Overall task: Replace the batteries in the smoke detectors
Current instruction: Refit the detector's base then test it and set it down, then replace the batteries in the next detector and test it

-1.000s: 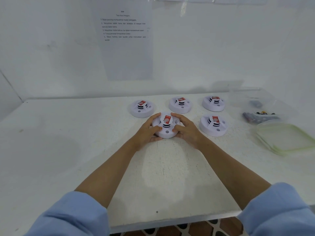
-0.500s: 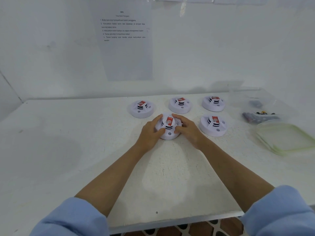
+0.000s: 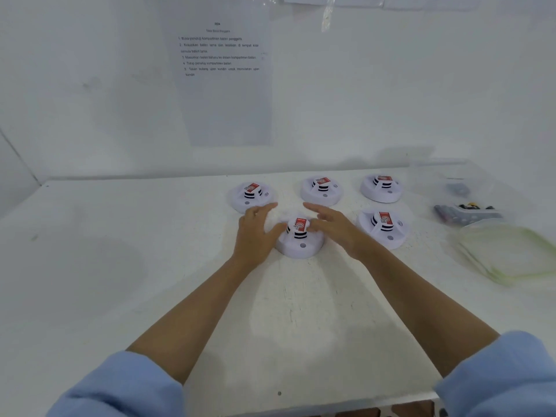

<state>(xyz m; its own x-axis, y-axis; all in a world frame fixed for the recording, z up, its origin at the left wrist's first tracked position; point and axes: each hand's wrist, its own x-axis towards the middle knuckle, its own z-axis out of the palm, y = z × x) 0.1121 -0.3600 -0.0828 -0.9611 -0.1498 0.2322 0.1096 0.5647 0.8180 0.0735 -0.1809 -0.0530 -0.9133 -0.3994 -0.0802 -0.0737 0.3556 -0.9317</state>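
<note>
Head view: both hands flank the round white plastic smoke detector (image 3: 299, 239) at table (image 3: 150, 266) centre.
Left hand (image 3: 254, 233) at 9 o'clock, right hand (image 3: 338, 228) at 3 o'clock, fingers spread wide, thumbs near its raised middle, likely for a steady two-sided grip.

Both forearms are bare from the wrists up to near the elbows. Loose light-blue sleeves cover the rest, the left sleeve (image 3: 120, 386) and right sleeve (image 3: 508, 377) bunched in soft folds. The left hand (image 3: 255, 233) and right hand (image 3: 337, 230) wear nothing.
</note>
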